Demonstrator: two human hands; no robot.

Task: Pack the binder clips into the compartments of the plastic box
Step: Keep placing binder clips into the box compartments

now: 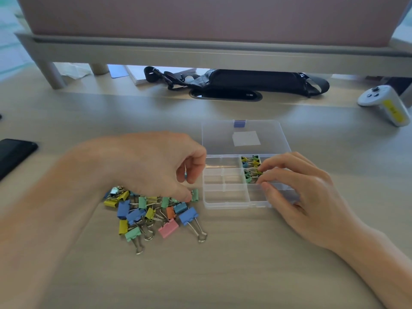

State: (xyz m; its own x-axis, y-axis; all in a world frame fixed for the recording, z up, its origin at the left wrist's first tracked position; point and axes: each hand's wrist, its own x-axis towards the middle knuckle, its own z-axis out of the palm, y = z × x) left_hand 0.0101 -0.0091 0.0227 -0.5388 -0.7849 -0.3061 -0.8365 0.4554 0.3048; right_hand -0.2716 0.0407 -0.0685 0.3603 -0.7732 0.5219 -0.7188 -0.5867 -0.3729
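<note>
The loose pile of coloured metal binder clips (153, 210) sat on the pale wood-grain tabletop (223, 264), just left of the clear plastic compartment box (225, 195), which lay open with its lid (245, 137) flat behind it. Blue, yellow, mint green, pink and orange ones were all mixed up in the heap. A bunch of small clips (250, 169) was already packed in two compartments in the box's middle column, the rest looked bare.

The left hand (142, 163) was down over the top of the pile, thumb and finger grip pinched on a small mint green clip (195, 195) at the heap's right edge. The right hand (296, 192) was over the box's right side, fingertips (262, 168) closed in on the small clips in the middle compartment, though whether it actually held one I couldn't tell.

Further out: a black phone (15, 155) at the left edge, a white game controller with a yellow sticker (385, 103) at far right, and a black strap bag (245, 81) under the raised shelf at the back
</note>
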